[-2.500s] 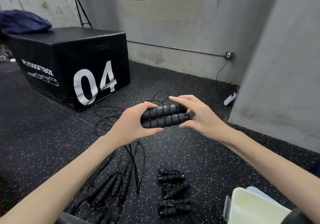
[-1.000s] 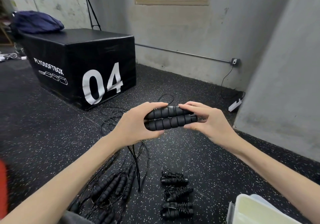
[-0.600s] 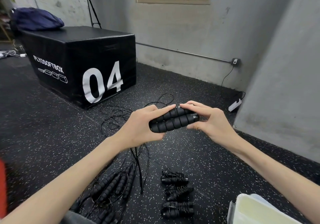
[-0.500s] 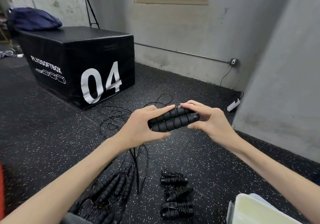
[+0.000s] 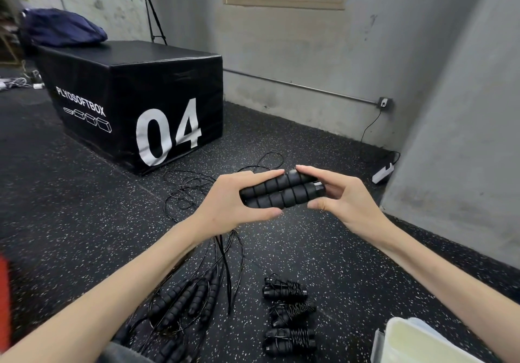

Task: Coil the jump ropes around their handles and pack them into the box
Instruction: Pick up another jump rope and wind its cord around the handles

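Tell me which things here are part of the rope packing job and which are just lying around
Part of the job:
pair of handles, held by left hand and right hand
three coiled ropes
loose ropes
pale box

Lying about:
black plyo box
navy bag
power strip
tripod

I have shifted my left hand [image 5: 228, 205] on the paired handles [image 5: 281, 194] — index finger now extended flat along the top handle; previously curled. My right hand [image 5: 342, 199] pinches nearer the cap end.
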